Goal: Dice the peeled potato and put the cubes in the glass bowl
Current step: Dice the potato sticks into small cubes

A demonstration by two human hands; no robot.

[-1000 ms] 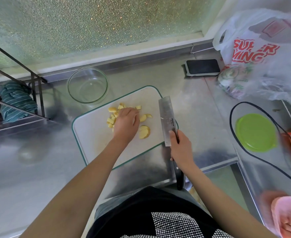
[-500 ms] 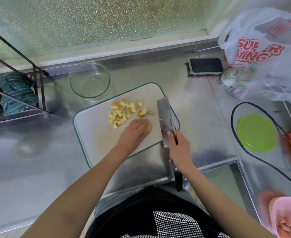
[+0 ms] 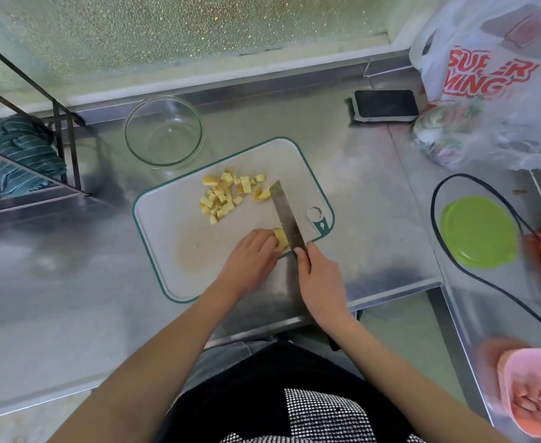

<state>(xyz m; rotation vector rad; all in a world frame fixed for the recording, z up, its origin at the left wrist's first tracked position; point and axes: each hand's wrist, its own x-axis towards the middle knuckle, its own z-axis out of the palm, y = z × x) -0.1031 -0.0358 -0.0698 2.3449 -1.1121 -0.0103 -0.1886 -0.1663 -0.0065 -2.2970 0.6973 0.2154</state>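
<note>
A white cutting board (image 3: 173, 244) with a green rim lies on the steel counter. Several yellow potato cubes (image 3: 223, 195) are heaped at its far side, with a larger wedge (image 3: 261, 194) beside them. My left hand (image 3: 250, 262) holds down a potato piece (image 3: 281, 238) at the board's near right edge, fingers curled over it. My right hand (image 3: 322, 279) grips the handle of a cleaver (image 3: 286, 215); its blade stands edge-down right against that piece. The glass bowl (image 3: 164, 131) stands empty behind the board to the left.
A phone (image 3: 386, 104) lies at the back right. Plastic bags (image 3: 493, 81) fill the far right corner. A green lid (image 3: 478, 231) and a black cable (image 3: 435, 219) sit on the right counter. A wire rack with a striped cloth (image 3: 26, 151) stands at the left.
My left hand drew back from the cube pile to the single piece near the board's front edge. The cleaver turned from lying flat to standing on edge beside that piece.
</note>
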